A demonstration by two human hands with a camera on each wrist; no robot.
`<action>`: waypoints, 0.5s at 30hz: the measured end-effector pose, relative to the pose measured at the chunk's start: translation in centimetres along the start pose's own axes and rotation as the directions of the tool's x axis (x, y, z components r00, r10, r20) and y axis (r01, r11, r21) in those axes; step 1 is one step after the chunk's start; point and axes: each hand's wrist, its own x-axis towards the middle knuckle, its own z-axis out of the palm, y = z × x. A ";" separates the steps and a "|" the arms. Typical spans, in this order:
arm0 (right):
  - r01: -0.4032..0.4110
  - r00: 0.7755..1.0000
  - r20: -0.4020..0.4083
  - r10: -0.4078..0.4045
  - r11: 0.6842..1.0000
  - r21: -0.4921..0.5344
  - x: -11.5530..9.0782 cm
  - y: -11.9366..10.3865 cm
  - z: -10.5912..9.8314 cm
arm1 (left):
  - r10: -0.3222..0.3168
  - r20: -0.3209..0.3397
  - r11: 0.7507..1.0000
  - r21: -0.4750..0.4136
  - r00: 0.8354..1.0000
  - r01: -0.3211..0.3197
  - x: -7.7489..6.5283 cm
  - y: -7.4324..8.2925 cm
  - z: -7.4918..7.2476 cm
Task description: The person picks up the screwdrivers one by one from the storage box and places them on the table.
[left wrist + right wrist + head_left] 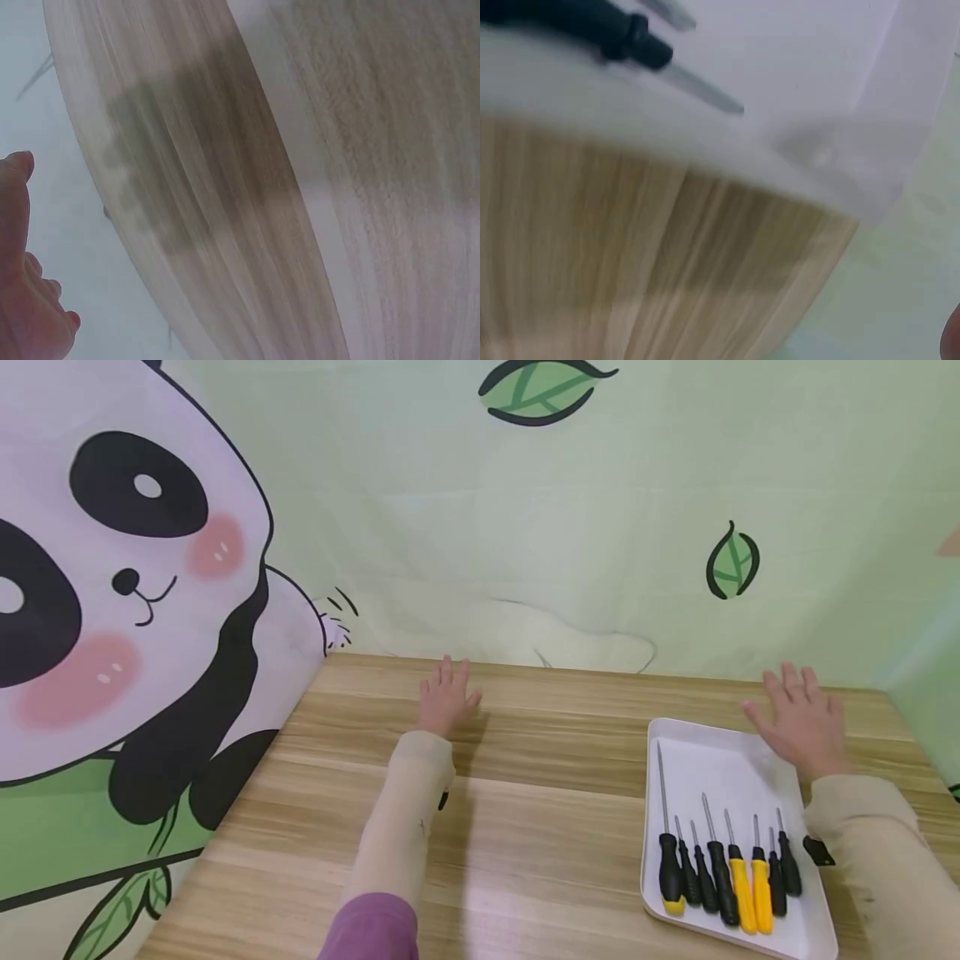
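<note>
Head view: eight screwdrivers [723,883] in tray [738,768]; right wrist view: two, cropped.

Your head cam looks forward and down over the table [555,843] to the far wall [450,527]. Your left wrist cam's close over the table's far edge [570,676]; your right one's tight on the tray [735,768], also in head view.

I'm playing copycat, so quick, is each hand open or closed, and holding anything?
Left hand: open, holding nothing.
Right hand: open, holding nothing.
</note>
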 end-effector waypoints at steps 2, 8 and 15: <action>0.002 1.000 -0.003 -0.002 1.000 -0.007 -0.1 0.1 -0.5 | 0.002 -0.003 1.000 0.004 1.000 -0.002 0.0 0.2 -0.1; 0.001 1.000 -0.014 -0.002 0.999 -0.033 -0.9 0.8 -1.4 | 0.053 0.008 0.997 0.063 0.999 -0.053 0.5 1.2 0.1; 0.015 1.000 -0.010 -0.015 0.999 -0.049 -1.6 1.8 -1.7 | 0.136 -0.021 0.987 0.085 0.990 -0.134 1.1 2.7 0.7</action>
